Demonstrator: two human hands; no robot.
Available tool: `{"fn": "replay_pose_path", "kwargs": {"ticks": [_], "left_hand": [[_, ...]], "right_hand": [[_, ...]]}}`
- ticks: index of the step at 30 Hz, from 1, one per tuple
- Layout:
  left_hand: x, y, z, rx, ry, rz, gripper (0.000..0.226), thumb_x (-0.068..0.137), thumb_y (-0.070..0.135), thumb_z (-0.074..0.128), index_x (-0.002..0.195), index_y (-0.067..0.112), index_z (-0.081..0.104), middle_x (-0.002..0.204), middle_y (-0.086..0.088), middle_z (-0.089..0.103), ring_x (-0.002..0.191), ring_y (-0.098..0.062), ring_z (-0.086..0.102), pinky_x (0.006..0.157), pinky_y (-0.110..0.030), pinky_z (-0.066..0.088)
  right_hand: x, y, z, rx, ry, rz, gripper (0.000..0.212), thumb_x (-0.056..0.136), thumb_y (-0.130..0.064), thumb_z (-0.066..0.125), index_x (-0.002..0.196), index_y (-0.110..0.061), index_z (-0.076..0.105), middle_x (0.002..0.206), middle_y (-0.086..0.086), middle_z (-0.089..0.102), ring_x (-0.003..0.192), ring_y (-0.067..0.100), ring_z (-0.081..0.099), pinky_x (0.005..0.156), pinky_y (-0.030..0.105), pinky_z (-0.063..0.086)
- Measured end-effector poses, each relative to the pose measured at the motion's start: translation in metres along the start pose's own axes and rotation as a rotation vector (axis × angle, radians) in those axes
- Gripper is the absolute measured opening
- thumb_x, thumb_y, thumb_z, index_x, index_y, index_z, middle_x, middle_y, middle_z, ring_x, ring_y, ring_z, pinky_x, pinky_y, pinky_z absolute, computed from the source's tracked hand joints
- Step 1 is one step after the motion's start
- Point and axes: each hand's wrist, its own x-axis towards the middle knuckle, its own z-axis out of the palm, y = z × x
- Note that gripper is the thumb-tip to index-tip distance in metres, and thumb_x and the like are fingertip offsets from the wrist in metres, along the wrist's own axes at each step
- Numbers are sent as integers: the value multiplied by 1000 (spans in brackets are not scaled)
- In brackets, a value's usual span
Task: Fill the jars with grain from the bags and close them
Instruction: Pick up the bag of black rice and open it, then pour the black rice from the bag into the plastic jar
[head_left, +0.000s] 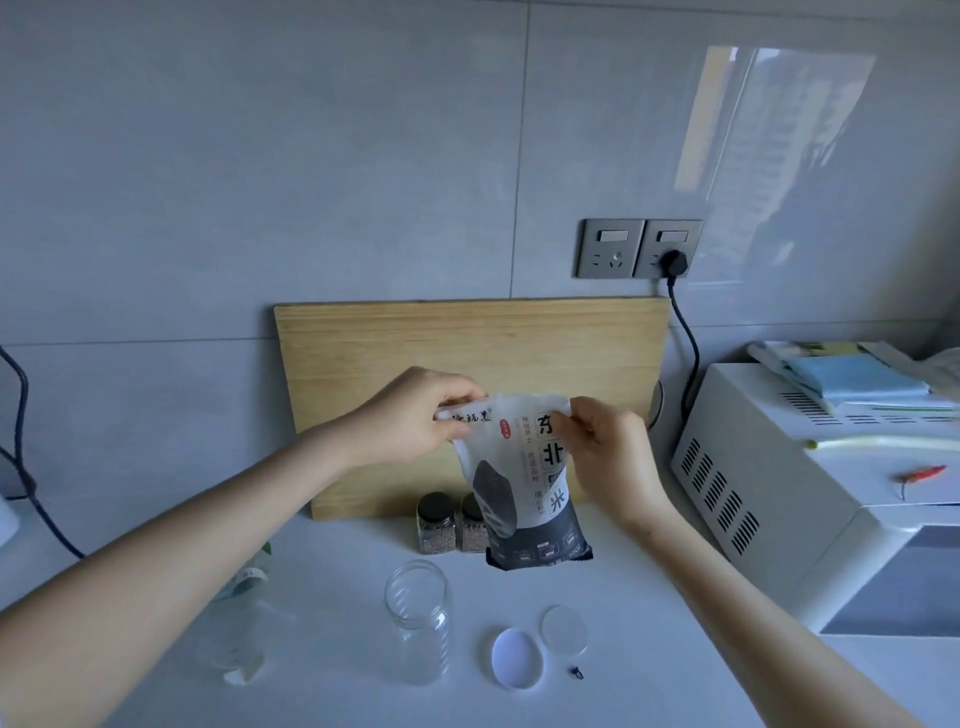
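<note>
- Currently the left hand (415, 418) pinches the top left corner of the grain bag (524, 488) between thumb and curled fingers. The right hand (605, 449) pinches the top right edge the same way.
- The bag hangs upright between them, lifted just off the counter (337, 571). Whether its seal is already parted I cannot tell.
- The step looks like opening the bag's mouth. It would go best with the bag kept upright so the grain sits low, the two edges drawn apart evenly, and the opening kept small enough to pour as a narrow stream.
- The empty glass jar (418, 626) stands open on the near side, to the left of the bag. Two round lids (519, 657) lie just right of it, so neither is fitted yet.
- Farther back, two small jars (436, 525) with dark lids stand against a wooden board (467, 358). A microwave (805, 467) sits at the right.
</note>
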Motion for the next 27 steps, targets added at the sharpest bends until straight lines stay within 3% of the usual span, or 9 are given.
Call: {"fn": "replay_pose_path", "kwargs": {"ticks": [4, 8, 12, 16, 18, 20, 21, 23, 27], "left_hand": [[2, 7, -3, 11, -83, -70, 50, 75, 25, 75, 122, 24, 56, 107, 16, 59, 102, -1, 56, 90, -18, 44], [9, 24, 5, 78, -105, -24, 38, 73, 41, 75, 105, 23, 67, 91, 16, 65, 85, -4, 58, 77, -20, 45], [16, 30, 17, 119, -99, 61, 17, 81, 32, 69, 89, 17, 74, 79, 8, 69, 66, 0, 53, 60, -11, 37], [22, 35, 26, 125, -126, 101, 11, 84, 19, 67, 91, 16, 75, 83, 7, 71, 68, 1, 56, 64, -9, 38], [23, 36, 30, 106, -100, 118, 9, 83, 18, 68, 86, 14, 75, 73, 11, 66, 63, 2, 53, 61, -7, 35], [23, 37, 31, 85, -80, 118, 8, 81, 18, 70, 81, 12, 75, 65, 12, 61, 60, -1, 53, 57, -8, 33], [23, 38, 30, 76, -72, 120, 9, 80, 19, 71, 79, 11, 75, 65, 9, 64, 60, -5, 54, 57, -12, 36], [25, 41, 29, 53, -52, 126, 9, 78, 19, 72, 78, 11, 75, 69, 1, 70, 63, -12, 58, 60, -20, 39], [27, 45, 24, 67, -20, 121, 8, 76, 24, 74, 80, 17, 76, 68, 9, 69, 57, 1, 54, 56, -13, 35]], "right_hand": [[-7, 2, 9, -66, -47, -6, 53, 90, -3, 56, 53, -18, 21, 47, -5, 20, 49, 11, 16, 44, 22, 19], [-13, 1, 17, -46, -100, -1, 54, 88, -4, 57, 50, -21, 22, 41, -7, 18, 44, 11, 22, 42, 20, 20], [-15, 6, 16, -8, -102, -24, 58, 89, -13, 62, 49, -22, 20, 38, -5, 18, 44, 11, 22, 42, 20, 17], [-19, 17, 14, 9, -120, 16, 54, 88, -14, 62, 49, -18, 25, 45, -8, 20, 45, 10, 21, 44, 19, 13], [-21, 24, 10, 76, -176, 37, 44, 87, -18, 64, 51, -17, 39, 46, -9, 34, 45, 6, 29, 48, 19, 21], [-24, 31, 3, 167, -362, 122, 7, 80, -29, 73, 79, -29, 66, 71, -17, 66, 69, -5, 58, 65, 17, 44], [-26, 40, 2, 146, -455, 167, 33, 72, -38, 77, 102, -36, 64, 93, -20, 70, 91, -5, 62, 80, 20, 48], [-34, 54, 3, 53, -613, 247, 73, 58, -46, 83, 122, -43, 49, 108, -20, 66, 103, -1, 60, 89, 27, 50], [-47, 71, 16, 267, -708, 353, 79, 62, -16, 84, 128, -27, 41, 89, -10, 64, 67, -2, 60, 51, 15, 47]]}}
